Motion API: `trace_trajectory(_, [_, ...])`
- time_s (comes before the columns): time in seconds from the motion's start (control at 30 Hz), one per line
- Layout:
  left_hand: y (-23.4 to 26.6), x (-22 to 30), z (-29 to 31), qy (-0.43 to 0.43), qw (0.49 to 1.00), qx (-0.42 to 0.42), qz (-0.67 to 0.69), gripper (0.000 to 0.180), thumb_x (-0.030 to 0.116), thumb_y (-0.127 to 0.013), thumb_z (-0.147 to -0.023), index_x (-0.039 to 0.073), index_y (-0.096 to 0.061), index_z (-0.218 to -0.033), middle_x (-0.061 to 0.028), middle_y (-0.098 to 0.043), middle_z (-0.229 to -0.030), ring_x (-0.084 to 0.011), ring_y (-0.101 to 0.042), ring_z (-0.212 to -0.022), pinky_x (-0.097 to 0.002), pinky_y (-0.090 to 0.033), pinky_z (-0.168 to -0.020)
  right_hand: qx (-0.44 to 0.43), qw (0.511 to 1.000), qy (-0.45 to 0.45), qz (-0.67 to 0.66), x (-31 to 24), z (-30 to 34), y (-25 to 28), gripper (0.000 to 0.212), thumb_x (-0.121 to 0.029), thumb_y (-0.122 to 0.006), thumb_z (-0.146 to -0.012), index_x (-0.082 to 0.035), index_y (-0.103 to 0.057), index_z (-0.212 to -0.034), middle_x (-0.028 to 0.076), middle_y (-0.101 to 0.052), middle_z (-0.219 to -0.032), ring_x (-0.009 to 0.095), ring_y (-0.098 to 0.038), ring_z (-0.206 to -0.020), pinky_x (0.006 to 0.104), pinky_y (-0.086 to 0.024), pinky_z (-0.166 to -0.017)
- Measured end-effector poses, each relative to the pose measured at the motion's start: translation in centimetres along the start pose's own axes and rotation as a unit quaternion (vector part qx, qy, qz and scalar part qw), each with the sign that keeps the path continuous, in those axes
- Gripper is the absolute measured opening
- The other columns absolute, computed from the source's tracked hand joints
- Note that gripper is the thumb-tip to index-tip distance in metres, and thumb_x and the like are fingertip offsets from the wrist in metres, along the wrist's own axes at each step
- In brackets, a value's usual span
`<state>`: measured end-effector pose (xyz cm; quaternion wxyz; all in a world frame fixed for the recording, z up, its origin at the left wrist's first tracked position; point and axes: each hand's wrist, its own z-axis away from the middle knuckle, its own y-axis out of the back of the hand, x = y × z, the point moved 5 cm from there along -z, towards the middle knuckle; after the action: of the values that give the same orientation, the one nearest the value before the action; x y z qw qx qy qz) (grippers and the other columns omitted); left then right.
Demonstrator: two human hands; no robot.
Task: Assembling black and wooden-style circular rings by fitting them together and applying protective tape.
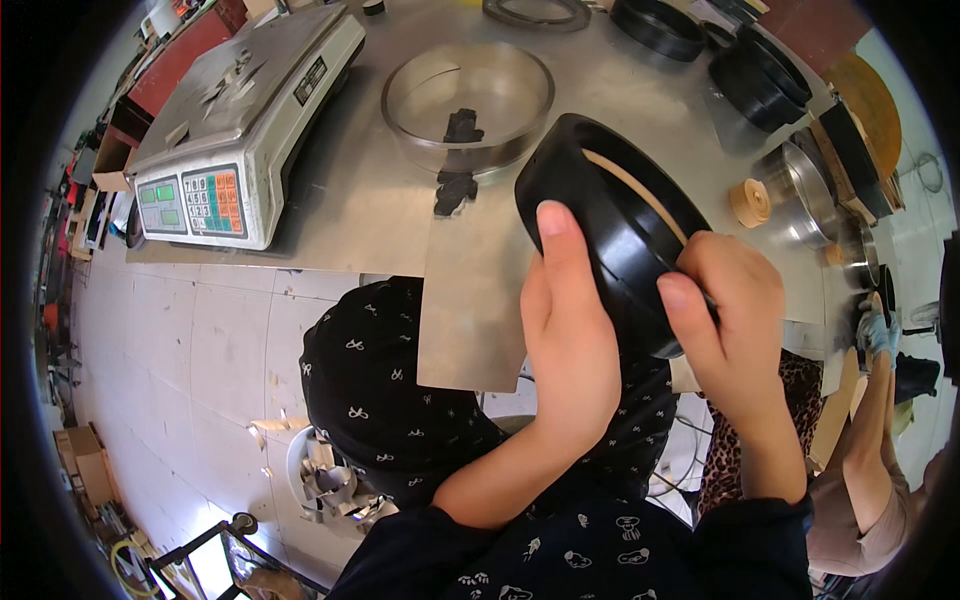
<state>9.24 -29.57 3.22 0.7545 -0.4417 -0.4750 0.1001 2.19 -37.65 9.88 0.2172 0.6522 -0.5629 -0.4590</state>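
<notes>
Between my two hands a wide black ring is held up, tilted, over the table's near edge. A thin tan strip runs along its inner wall. My left hand supports the ring from the near left, thumb pressed on its outer face. The fingers of my right hand hook over the right rim, with the thumb against the outside; whether they also pinch the strip is hidden. Beyond the ring, a shiny metal ring rests on the table beside dark, ragged-edged black patches.
A scale with metal scraps on its pan stands at left. More black rings lie at the far right, near a tan tape roll and metal rings. A metal sheet juts past the edge. Another person's gloved hand shows at right.
</notes>
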Motion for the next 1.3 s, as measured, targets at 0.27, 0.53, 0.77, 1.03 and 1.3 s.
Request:
trace_trajectory(0.27, [1.1,-0.6,-0.7,0.010,1.000,0.027,-0.001,0.054,0.048,-0.036,-0.105,0.000,-0.060,-0.105,-0.0051,-0.064,-0.093,-0.0113,-0.060,-0.081,-0.0263,-0.048,-0.075,-0.047,0.994,-0.086,-0.052,0.5,-1.2,0.0,0.032,-0.025,-0.069,-0.086,-0.003,-0.053,-0.069,0.012,-0.046,-0.058,0.029,-0.048,-0.052,0.0355,-0.036,-0.050])
trace_trajectory(0.53, [1.5,-1.4,-0.8,0.016,0.998,0.028,0.044,0.055,0.047,-0.034,-0.106,-0.001,-0.062,-0.101,-0.0031,-0.065,-0.088,-0.0077,-0.058,-0.076,-0.0228,-0.047,-0.071,-0.060,0.996,-0.052,-0.039,0.2,-1.2,-0.1,0.034,-0.024,-0.067,-0.087,-0.002,-0.050,-0.068,0.014,-0.045,-0.058,0.031,-0.047,-0.051,0.0369,-0.035,-0.049])
trace_trajectory(0.77, [1.7,-1.5,-0.8,0.011,0.992,0.046,0.115,0.050,0.046,-0.038,-0.105,0.002,-0.060,-0.107,-0.0045,-0.064,-0.092,-0.0112,-0.061,-0.079,-0.0261,-0.048,-0.073,-0.072,0.995,0.044,-0.056,-0.2,-0.2,-2.2,0.034,-0.026,-0.068,-0.085,-0.003,-0.049,-0.069,0.012,-0.046,-0.061,0.032,-0.047,-0.053,0.0392,-0.036,-0.050])
trace_trajectory(1.03, [1.6,-1.7,-0.6,0.076,0.978,0.057,0.186,0.045,0.045,-0.039,-0.104,0.006,-0.061,-0.101,-0.0043,-0.063,-0.087,-0.0123,-0.059,-0.077,-0.0268,-0.047,-0.072,-0.061,0.994,0.071,-0.049,0.2,0.5,-2.3,0.035,-0.029,-0.066,-0.085,-0.003,-0.048,-0.070,0.012,-0.046,-0.064,0.033,-0.046,-0.054,0.0394,-0.036,-0.051])
trace_trajectory(1.3, [1.8,-2.2,-0.6,0.027,0.991,0.062,0.111,0.059,0.051,-0.029,-0.105,0.002,-0.059,-0.094,-0.0067,-0.060,-0.083,-0.0162,-0.056,-0.076,-0.0302,-0.045,-0.072,-0.031,0.995,0.094,-0.031,0.0,1.2,-2.4,0.033,-0.029,-0.065,-0.085,-0.002,-0.051,-0.073,0.012,-0.050,-0.068,0.033,-0.048,-0.056,0.0398,-0.037,-0.053])
